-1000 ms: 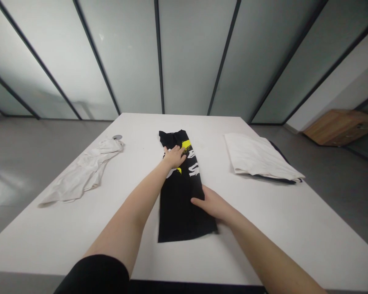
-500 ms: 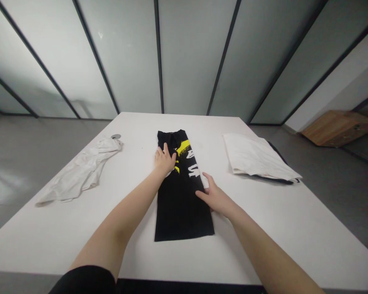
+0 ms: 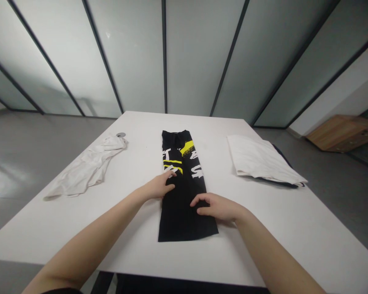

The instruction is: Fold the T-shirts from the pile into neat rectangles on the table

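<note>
A black garment (image 3: 184, 192) with yellow and white print lies folded into a long narrow strip down the middle of the white table (image 3: 135, 241). My left hand (image 3: 158, 187) rests on the strip's left edge about halfway along, fingers stretched flat. My right hand (image 3: 216, 206) lies on the strip's lower right part, fingers slightly curled and pressing down on the cloth. Neither hand lifts anything.
A crumpled white garment (image 3: 86, 171) lies at the table's left side, with a small round grey disc (image 3: 120, 134) at its far end. A folded white cloth (image 3: 260, 160) sits on a dark one at the right. A wooden cabinet (image 3: 340, 132) stands far right.
My left hand has slid back from the printed upper part of the strip to its left edge at mid-length. My right hand has shifted onto the lower right of the cloth.
</note>
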`<state>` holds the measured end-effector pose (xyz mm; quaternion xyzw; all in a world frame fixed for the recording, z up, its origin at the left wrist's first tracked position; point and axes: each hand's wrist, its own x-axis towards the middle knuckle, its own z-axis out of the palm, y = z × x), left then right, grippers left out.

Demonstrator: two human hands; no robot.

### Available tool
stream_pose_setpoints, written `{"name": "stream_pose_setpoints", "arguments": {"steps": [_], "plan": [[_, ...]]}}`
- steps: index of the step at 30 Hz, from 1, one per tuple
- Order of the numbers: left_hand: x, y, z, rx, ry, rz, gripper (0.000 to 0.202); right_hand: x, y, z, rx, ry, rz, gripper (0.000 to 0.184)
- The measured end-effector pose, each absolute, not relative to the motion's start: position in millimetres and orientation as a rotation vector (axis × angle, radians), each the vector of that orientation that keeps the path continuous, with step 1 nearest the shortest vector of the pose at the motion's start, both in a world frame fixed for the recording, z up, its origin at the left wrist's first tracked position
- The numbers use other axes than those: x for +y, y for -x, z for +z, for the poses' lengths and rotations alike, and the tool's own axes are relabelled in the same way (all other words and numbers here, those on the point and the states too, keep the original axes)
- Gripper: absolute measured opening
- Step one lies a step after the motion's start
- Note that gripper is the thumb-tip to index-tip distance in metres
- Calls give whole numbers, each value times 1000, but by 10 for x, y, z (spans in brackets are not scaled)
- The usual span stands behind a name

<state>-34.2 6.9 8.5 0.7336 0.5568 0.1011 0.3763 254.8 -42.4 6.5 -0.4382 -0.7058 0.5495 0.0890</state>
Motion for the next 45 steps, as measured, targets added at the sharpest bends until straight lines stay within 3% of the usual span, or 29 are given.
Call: {"name": "stream_pose_setpoints", "arguments": {"steps": [3,6,8,11,15,18,20,27,38,41,45], "plan": [[23,506,181,1317,-1767,153,41,-439,-2583,29,-1966,1296,2000,38],[21,680,263,1287,-1679,-81,41,-452,-2624,23,-1799,1237,2647,61],[29,795,310,1258,-1593,-276,44,-453,-2638,40,-1808,1181,2865,72],[74,918,381,1259,-1581,-381,39,-431,-2622,46,-1906,1325,2600,60],[203,837,406,1520,-1938,-163,33,-357,-2511,-42,-1905,1557,1598,34],[215,567,303,1836,-2280,64,33,-330,-2399,-99,-1960,1562,998,32],[124,374,221,1966,-2373,52,37,-360,-2351,-93,-2057,1567,895,33],[-373,273,290,1721,-2331,-353,41,-542,-2393,36,-2242,1508,1324,62],[-415,234,327,1428,-2342,-411,50,-556,-2437,45,-2149,1533,1624,70],[-535,142,355,1349,-2337,-469,51,-566,-2501,144,-2113,1578,1870,66],[-706,47,347,1095,-2299,-530,51,-565,-2594,251,-2214,1540,2330,46]]}}
